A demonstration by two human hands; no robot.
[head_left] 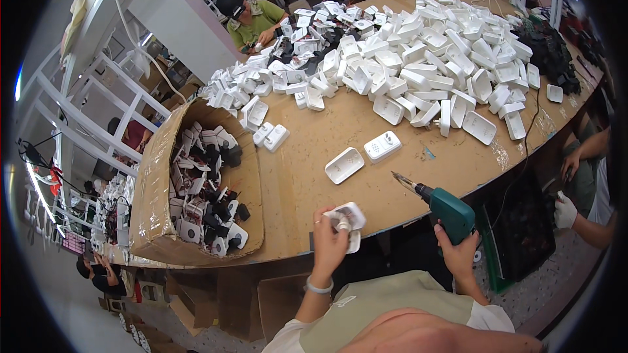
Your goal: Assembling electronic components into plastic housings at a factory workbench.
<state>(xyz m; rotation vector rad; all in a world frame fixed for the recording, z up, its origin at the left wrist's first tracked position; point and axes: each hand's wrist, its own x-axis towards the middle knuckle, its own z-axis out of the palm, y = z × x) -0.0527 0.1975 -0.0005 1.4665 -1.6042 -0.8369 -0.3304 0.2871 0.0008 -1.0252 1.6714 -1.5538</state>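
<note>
My left hand (pixel 329 243) is closed around a white plastic housing (pixel 354 216), near the table's front edge; fingers cover part of it. A green pistol-grip power tool (pixel 451 213) with a black collar and slim metal tip is gripped in my right hand (pixel 460 256). Its tip points up and left over the table, apart from the housing. Just beyond my hands, an open white shell (pixel 344 165) lies beside a white plug-in unit (pixel 383 146) whose prongs face up.
A large heap of white shells (pixel 418 59) covers the table's far side. At left, a cardboard box (pixel 154 202) lies tipped with several white and black parts inside. Black parts (pixel 546 52) are piled far right. One person (pixel 261 23) sits opposite; a gloved hand (pixel 565 210) shows at right.
</note>
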